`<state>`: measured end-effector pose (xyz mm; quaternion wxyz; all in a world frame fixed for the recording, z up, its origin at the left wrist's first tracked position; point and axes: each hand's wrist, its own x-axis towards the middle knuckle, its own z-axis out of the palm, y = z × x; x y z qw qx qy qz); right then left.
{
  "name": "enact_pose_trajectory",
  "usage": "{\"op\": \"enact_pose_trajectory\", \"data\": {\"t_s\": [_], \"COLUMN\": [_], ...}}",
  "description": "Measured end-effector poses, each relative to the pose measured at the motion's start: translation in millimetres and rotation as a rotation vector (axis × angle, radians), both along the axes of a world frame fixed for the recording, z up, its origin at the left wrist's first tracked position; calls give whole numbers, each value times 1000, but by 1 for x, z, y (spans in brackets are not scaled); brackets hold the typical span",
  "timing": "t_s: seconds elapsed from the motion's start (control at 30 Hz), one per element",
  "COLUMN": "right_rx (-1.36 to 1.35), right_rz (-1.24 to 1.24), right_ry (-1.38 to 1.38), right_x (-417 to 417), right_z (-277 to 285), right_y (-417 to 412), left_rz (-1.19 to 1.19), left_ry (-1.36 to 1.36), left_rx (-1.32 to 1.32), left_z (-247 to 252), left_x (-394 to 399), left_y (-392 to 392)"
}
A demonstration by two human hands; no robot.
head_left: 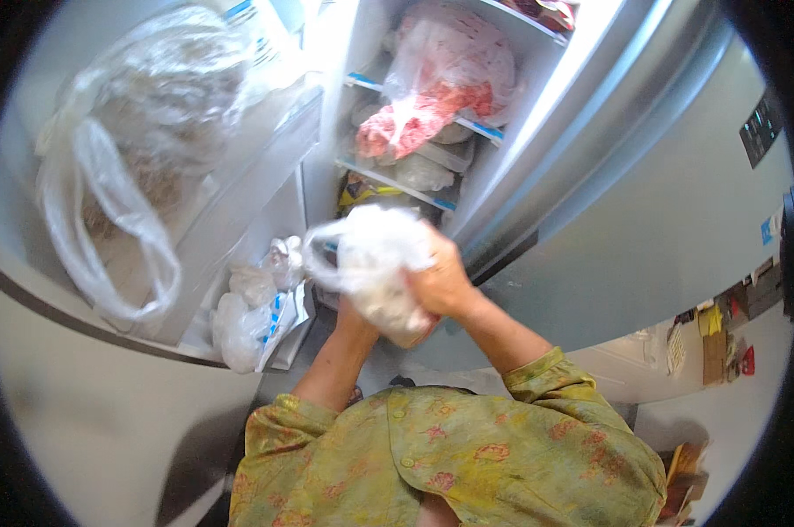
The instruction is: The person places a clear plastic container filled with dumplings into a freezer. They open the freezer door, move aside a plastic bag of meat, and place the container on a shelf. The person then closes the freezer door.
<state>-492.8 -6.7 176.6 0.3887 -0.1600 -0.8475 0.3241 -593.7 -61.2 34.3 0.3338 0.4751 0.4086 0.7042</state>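
Note:
A white plastic bag [383, 263] with a pale filling and a loop handle is held in front of the open refrigerator. My right hand [439, 280] grips its right side. My left hand is mostly hidden behind and under the bag; only the wrist and forearm show, so its fingers cannot be made out. Behind the bag, the compartment's shelves hold a large clear bag of pinkish-red food [430, 99], which hangs over a shelf edge.
The open door [238, 191] at left carries a big clear plastic bag [166, 99] and small knotted bags [245, 323] low down. A closed grey door [634, 244] curves along the right. Lower shelves hold a plastic container [446, 157] and a yellow packet [367, 191].

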Motion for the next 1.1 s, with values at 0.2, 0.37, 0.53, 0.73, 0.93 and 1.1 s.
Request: {"op": "enact_pose_trajectory", "data": {"t_s": [0.2, 0.37, 0.53, 0.73, 0.93, 1.1], "right_rx": [-610, -943, -886, -662, -319, -1423], "right_rz": [-65, 100, 58, -210, -186, -88], "right_ry": [216, 551, 388, 153, -96, 140], "right_x": [10, 31, 43, 37, 65, 85], "right_z": [-13, -15, -42, -24, -58, -81], "right_y": [-19, -22, -20, -23, 2, -19], "left_rz": [-108, -411, -490, -528, -533, -448], "left_ry": [-273, -1252, -1191, -1366, -1350, -1112], "left_rx": [-55, -120, -170, -233, -243, -314], "left_z": [29, 37, 31, 11, 14, 51], "left_x": [24, 23, 30, 33, 24, 18], "left_y": [-30, -38, -51, -45, -46, -42]}}
